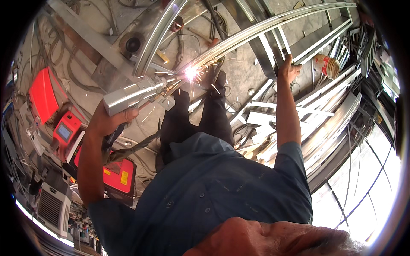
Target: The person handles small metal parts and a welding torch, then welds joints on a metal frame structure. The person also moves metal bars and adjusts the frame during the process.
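Observation:
My left hand [112, 121] is closed around a silver, box-bodied handheld welding gun [136, 94]. The gun's nozzle points right, and its tip meets the near end of a long metal rail [252, 33]. A bright white-pink glow and flying sparks hide the exact contact spot. Off to the right, my right arm is stretched out. The fingers of my right hand [289, 71] are curled on the edge of a metal frame [270, 53] made of rails and crossbars.
A round tin [326, 66] with a red and white label is right of my right hand. Long metal strips [333, 123] are stacked at the right. Red machines [67, 128], one with a small screen, stand at the left. Cables [77, 77] cross the concrete floor.

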The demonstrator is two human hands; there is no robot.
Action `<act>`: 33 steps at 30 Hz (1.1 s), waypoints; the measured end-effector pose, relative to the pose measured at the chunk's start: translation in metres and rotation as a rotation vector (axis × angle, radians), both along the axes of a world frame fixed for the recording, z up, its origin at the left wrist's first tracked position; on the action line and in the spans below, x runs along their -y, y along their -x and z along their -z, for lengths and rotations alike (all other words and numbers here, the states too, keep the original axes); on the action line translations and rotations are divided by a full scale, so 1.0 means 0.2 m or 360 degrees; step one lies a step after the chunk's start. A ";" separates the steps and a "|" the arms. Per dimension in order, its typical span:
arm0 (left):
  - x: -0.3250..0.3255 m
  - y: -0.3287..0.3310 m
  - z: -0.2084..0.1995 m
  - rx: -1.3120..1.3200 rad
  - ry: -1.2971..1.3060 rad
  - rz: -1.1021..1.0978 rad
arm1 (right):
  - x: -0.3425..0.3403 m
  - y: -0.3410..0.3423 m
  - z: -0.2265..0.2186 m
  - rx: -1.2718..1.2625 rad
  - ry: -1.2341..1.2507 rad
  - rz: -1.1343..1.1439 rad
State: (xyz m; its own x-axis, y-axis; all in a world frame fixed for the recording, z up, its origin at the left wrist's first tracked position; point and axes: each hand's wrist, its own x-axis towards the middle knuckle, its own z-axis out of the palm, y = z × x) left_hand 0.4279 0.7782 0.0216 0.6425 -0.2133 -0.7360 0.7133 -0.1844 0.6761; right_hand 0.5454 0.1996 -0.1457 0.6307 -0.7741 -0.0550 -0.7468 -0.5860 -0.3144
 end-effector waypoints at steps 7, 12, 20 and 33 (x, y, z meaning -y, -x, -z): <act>0.00 0.00 0.00 -0.0005 0.0142 -0.0042 | 0.01 -0.01 0.01 -0.0053 0.0041 0.0017; -0.04 0.02 0.04 0.0005 0.0085 0.0028 | 0.01 -0.01 0.01 -0.0069 0.0040 -0.0004; -0.05 0.02 0.01 -0.0035 0.0125 0.0052 | 0.00 -0.01 0.00 -0.0062 0.0059 -0.0015; -0.08 0.04 0.03 -0.0062 0.0065 0.0016 | 0.02 0.00 0.02 -0.0068 0.0094 -0.0024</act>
